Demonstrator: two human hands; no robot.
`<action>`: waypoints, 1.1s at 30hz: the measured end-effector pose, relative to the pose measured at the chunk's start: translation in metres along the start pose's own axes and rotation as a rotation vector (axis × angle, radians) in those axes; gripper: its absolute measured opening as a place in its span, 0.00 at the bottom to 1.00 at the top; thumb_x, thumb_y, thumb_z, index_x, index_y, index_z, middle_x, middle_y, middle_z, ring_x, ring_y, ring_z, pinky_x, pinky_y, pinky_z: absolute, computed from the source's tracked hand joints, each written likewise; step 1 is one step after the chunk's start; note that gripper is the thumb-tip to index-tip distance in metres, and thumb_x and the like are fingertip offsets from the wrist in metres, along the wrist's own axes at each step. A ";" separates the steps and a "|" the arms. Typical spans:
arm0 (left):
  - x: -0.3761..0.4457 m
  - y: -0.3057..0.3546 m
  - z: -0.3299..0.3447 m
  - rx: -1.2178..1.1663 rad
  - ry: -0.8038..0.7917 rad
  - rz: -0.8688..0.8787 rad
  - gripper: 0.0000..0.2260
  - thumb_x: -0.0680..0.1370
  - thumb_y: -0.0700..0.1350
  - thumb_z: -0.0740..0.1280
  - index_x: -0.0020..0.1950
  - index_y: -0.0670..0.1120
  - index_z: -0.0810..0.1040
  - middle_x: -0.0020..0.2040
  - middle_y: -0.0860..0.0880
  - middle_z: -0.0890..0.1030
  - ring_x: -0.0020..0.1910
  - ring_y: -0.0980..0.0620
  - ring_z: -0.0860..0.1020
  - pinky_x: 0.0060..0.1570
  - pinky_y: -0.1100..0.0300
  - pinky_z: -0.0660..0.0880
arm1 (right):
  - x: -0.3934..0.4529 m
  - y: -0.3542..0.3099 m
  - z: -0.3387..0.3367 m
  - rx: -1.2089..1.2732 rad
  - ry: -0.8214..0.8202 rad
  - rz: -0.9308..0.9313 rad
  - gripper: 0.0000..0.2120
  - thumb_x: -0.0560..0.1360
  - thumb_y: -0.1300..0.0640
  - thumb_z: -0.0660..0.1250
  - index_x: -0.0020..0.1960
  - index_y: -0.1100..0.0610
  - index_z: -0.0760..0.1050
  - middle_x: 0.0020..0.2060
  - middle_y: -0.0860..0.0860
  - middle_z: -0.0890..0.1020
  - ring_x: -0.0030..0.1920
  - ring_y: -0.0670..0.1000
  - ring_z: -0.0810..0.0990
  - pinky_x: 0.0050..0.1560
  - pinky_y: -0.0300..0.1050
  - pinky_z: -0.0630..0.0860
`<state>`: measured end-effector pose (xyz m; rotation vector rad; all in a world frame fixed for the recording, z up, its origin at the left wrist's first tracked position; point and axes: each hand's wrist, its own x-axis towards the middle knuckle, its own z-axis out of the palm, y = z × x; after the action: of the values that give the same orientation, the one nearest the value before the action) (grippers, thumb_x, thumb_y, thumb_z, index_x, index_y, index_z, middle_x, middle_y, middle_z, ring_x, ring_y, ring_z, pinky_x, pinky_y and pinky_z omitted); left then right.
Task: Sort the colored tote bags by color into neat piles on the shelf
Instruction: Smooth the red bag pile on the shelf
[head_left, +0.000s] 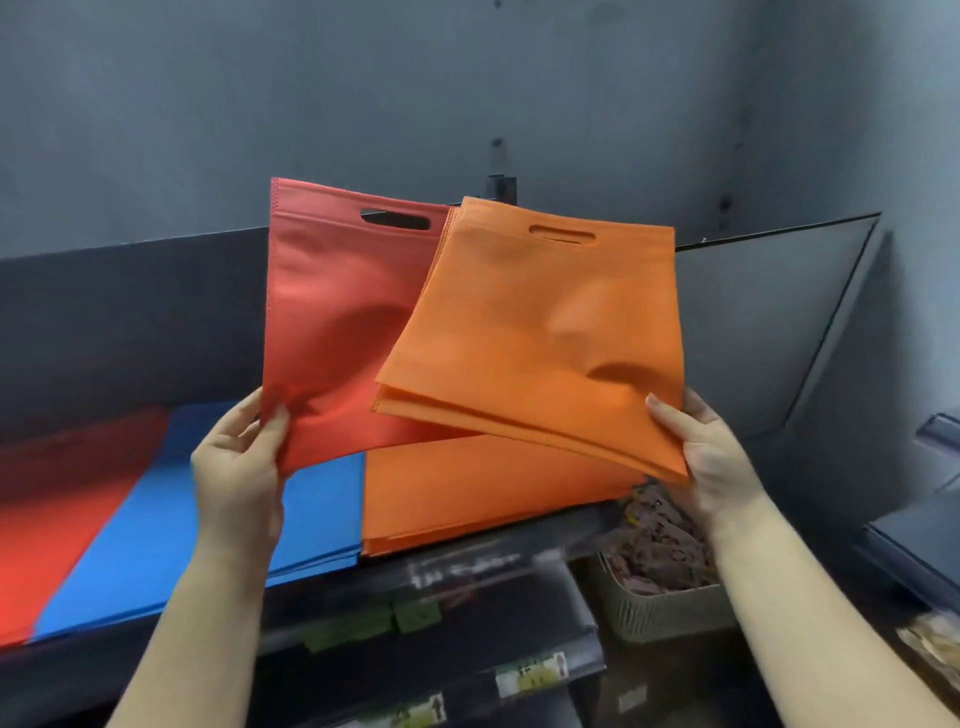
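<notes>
My left hand pinches the bottom left corner of a red tote bag, which stands upright above the shelf with its handle slot at the top. My right hand grips the lower right edge of a thin stack of orange tote bags, tilted and overlapping the red bag's right side. Three piles lie on the dark shelf below: a red pile at the left, a blue pile in the middle and an orange pile at the right.
A grey wall rises behind the shelf. Below the shelf's front edge run lower shelves with price labels. A slotted basket of brownish items sits lower right. Another dark shelf unit juts in at the right edge.
</notes>
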<state>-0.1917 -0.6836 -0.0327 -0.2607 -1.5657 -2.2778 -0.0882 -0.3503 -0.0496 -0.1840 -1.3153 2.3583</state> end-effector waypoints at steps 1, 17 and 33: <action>0.007 0.002 -0.014 0.010 0.020 0.021 0.09 0.79 0.35 0.63 0.53 0.47 0.79 0.39 0.54 0.85 0.38 0.60 0.82 0.42 0.67 0.79 | 0.003 0.006 0.010 -0.019 -0.015 0.016 0.11 0.68 0.58 0.68 0.49 0.53 0.83 0.44 0.52 0.86 0.42 0.50 0.85 0.38 0.42 0.81; -0.001 0.032 -0.157 0.149 0.256 0.059 0.13 0.79 0.33 0.62 0.46 0.50 0.80 0.34 0.59 0.83 0.34 0.63 0.80 0.41 0.69 0.78 | 0.028 0.035 0.043 -0.946 -0.031 0.117 0.13 0.71 0.64 0.72 0.56 0.62 0.80 0.41 0.54 0.83 0.40 0.52 0.81 0.43 0.44 0.76; -0.085 0.100 -0.238 0.316 0.414 0.094 0.08 0.78 0.35 0.64 0.54 0.44 0.78 0.35 0.59 0.83 0.35 0.64 0.80 0.43 0.71 0.77 | -0.060 0.089 0.165 -1.313 -0.388 -0.242 0.18 0.75 0.50 0.69 0.61 0.57 0.76 0.54 0.53 0.79 0.50 0.52 0.76 0.49 0.44 0.70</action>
<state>-0.0616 -0.9202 -0.0644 0.2050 -1.6133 -1.8279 -0.1138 -0.5456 -0.0400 0.0679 -2.6794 1.0253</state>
